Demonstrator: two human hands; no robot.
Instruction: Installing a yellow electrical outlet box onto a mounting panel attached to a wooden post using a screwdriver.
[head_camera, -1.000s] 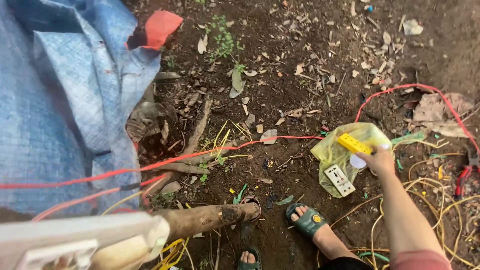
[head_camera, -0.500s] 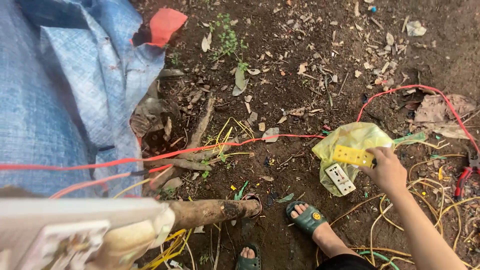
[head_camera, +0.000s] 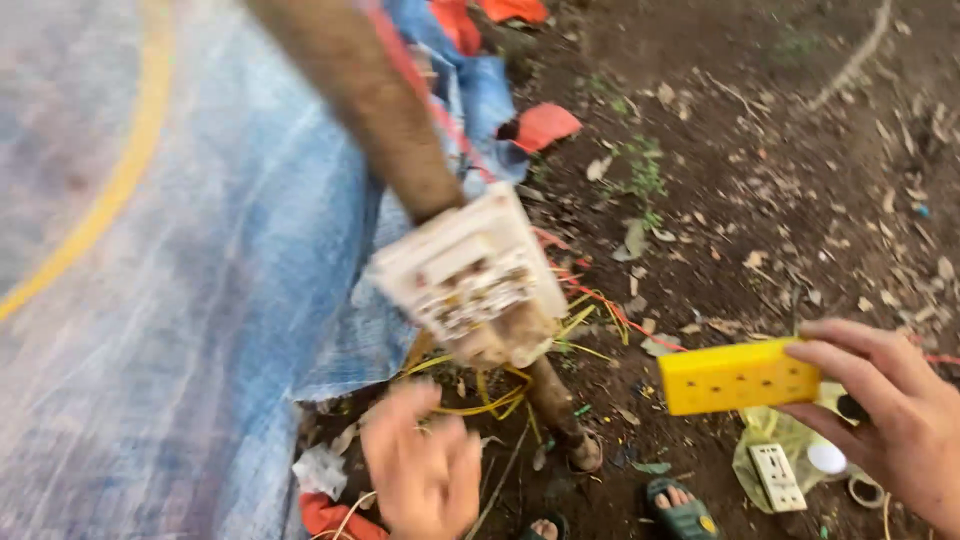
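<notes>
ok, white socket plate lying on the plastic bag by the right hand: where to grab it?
Take the white socket plate by its two long edges, from above. It lies flat, face up, on the yellow-green bag, so those thin edges are the only hold. The right hand is nearest but already holds the yellow socket block.

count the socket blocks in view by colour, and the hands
yellow socket block: 1, held up in the right hand at
white socket blocks: 2, one mounted on the wooden post, one lying on the yellow bag
hands: 2, the left hand blurred and holding nothing visible
total: 5
</notes>
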